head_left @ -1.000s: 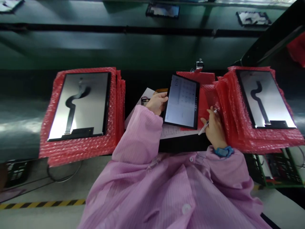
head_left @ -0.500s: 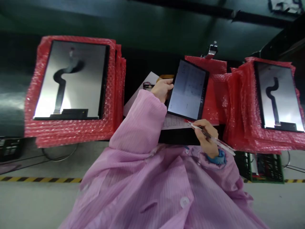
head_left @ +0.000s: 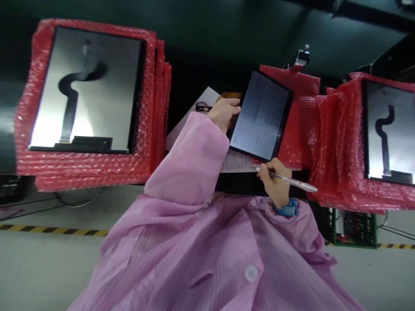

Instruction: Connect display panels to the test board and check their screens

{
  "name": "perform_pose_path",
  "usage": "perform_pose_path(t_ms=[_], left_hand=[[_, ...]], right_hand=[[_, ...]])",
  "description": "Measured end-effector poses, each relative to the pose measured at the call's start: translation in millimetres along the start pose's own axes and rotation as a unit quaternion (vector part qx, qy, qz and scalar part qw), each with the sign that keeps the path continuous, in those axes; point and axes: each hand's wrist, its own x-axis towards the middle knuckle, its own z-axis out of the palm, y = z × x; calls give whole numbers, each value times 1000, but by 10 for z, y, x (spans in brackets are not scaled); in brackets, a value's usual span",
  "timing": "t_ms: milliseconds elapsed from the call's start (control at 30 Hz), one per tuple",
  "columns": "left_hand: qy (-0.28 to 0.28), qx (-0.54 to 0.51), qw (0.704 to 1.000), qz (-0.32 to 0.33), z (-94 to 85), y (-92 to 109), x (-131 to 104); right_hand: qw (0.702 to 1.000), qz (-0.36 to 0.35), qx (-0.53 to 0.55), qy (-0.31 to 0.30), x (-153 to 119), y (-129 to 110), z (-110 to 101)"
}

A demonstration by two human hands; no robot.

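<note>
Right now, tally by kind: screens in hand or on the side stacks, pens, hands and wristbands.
Screens: 3 (left screen, held screen, right screen)
Hands: 2 (left hand, right hand)
Pen: 1
Wristband: 1
Total: 7

Light is dim and cool overall, the black bench (head_left: 184, 60) sunk in deep shadow. The black-edged silver rectangular panel at left (head_left: 100, 103) throws white glare near its lower edge; the red bubble-wrap sheets (head_left: 150, 108) beneath glint in specks. Markings on the black-framed grey-white screen (head_left: 262, 116) blur beyond reading. The pale grey floor (head_left: 58, 272) looks soft.
</note>
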Motion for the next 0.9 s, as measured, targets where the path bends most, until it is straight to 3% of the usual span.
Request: perform_pose_path(t_ms=[167, 900], left_hand=[[3, -42, 999, -13, -6, -19, 23], [-9, 1, 1000, 10, -80, -94, 128]], right_hand=[[999, -41, -31, -5, 13, -59, -22], [998, -25, -38, 34, -11, -74, -19]])
